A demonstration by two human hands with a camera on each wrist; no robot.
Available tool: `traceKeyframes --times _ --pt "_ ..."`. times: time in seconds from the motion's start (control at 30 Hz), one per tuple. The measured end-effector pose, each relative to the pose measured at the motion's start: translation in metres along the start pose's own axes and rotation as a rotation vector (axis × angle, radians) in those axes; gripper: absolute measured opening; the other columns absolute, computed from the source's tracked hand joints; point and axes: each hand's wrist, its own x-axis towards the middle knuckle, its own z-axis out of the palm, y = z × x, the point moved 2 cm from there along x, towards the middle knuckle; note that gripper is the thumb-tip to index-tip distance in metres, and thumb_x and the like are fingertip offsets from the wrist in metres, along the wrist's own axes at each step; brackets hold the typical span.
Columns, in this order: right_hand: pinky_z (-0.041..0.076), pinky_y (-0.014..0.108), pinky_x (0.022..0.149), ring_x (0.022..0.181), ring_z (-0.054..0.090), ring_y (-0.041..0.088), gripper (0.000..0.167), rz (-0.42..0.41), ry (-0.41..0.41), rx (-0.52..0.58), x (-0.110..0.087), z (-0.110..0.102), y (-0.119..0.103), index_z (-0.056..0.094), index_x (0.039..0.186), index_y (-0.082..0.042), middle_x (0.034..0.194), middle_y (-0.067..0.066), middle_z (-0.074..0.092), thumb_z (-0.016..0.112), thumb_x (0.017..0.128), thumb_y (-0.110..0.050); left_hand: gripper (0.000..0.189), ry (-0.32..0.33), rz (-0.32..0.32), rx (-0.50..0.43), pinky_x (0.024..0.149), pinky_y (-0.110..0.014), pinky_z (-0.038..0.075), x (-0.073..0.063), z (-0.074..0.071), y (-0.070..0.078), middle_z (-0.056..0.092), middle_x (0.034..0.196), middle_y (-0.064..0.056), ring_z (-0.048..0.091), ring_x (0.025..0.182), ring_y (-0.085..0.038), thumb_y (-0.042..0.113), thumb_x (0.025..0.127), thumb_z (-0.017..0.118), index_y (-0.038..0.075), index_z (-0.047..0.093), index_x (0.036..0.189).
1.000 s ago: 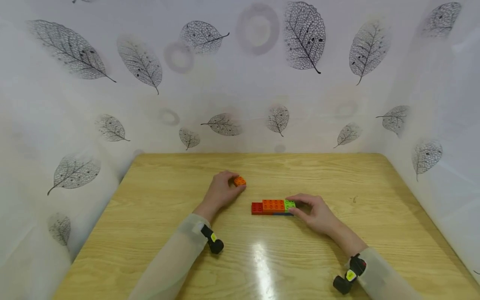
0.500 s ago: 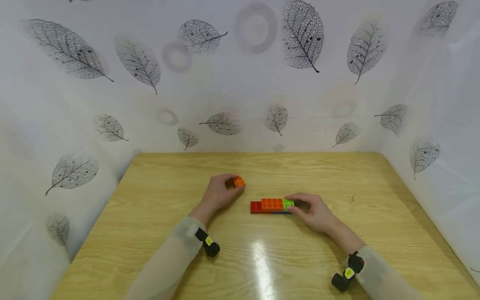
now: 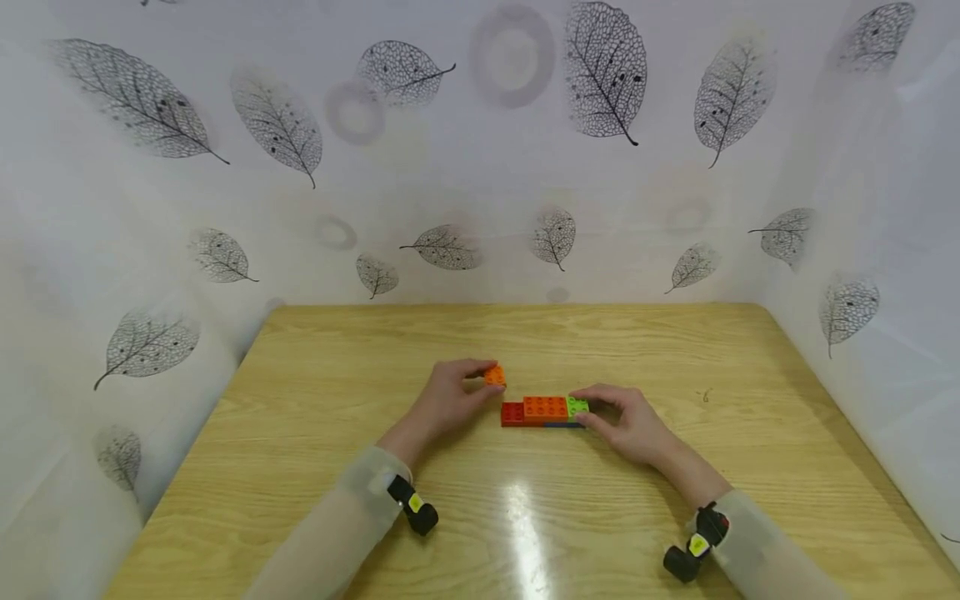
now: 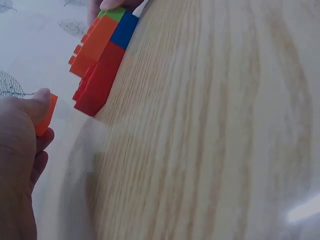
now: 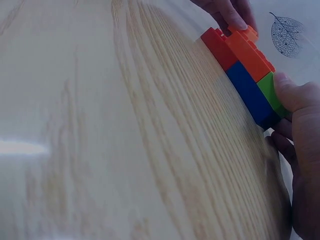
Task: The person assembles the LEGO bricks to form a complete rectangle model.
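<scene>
My left hand (image 3: 446, 402) pinches a small orange toy brick (image 3: 495, 376) between thumb and fingers, just behind the left end of a two-layer brick assembly. In that assembly a red brick (image 4: 100, 82) and a blue brick (image 4: 124, 31) form the bottom layer. Above them sit a longer orange brick (image 3: 545, 407) and a green brick (image 3: 577, 406), leaving the red brick's left studs bare. At the right end my right hand (image 3: 632, 427) grips the green brick with thumb and fingers. The left wrist view shows the small orange brick apart from the red one.
The assembly stands on a wooden table (image 3: 600, 517) with a glossy light reflection near its front. Behind the table and along its sides hangs a pale curtain (image 3: 480, 167) printed with dark leaves. A camera is strapped to each wrist.
My left hand has carried the small orange brick right and toward me, closer to the red end of the assembly. The right hand and the assembly stay where they were.
</scene>
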Motion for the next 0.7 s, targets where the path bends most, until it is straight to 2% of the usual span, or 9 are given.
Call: traceKeyframes --times 0.17,0.27,0.4,0.7 --pt "0.052 0.027 0.099 0.114 0.070 0.021 0.032 0.012 -0.002 0.000 0.000 0.000 0.000 0.075 0.130 -0.013 0.122 0.000 0.075 0.077 0.098 -0.009 0.047 -0.074 -0.033 -0.027 0.117 -0.045 0.040 -0.007 0.007 0.011 0.067 0.139 0.002 0.056 0.137 -0.022 0.038 0.097 0.080 0.017 0.072 0.138" --pt "0.053 0.029 0.099 0.113 0.070 0.020 0.031 0.018 -0.002 0.004 -0.001 0.000 -0.001 0.075 0.130 -0.014 0.122 -0.002 0.075 0.077 0.099 -0.010 0.044 -0.092 -0.020 -0.042 0.116 -0.045 0.042 -0.009 0.011 0.017 0.069 0.136 0.002 0.058 0.135 -0.022 0.036 0.096 0.081 0.018 0.074 0.135" --pt "0.053 0.029 0.099 0.114 0.070 0.021 0.031 0.014 0.002 0.010 0.000 0.000 -0.002 0.075 0.129 -0.013 0.122 0.000 0.075 0.077 0.099 -0.010 0.041 -0.111 0.043 -0.051 0.113 -0.042 0.045 -0.012 0.014 0.021 0.071 0.134 0.000 0.062 0.130 -0.020 0.030 0.097 0.081 0.013 0.074 0.134" --pt "0.053 0.029 0.099 0.114 0.069 0.018 0.031 0.016 0.005 0.007 -0.001 0.000 0.002 0.075 0.130 -0.015 0.122 -0.003 0.075 0.077 0.099 -0.010 0.040 -0.144 0.169 -0.016 0.107 -0.038 0.050 -0.016 0.017 0.019 0.073 0.126 0.000 0.066 0.119 -0.014 0.026 0.098 0.081 0.008 0.074 0.133"
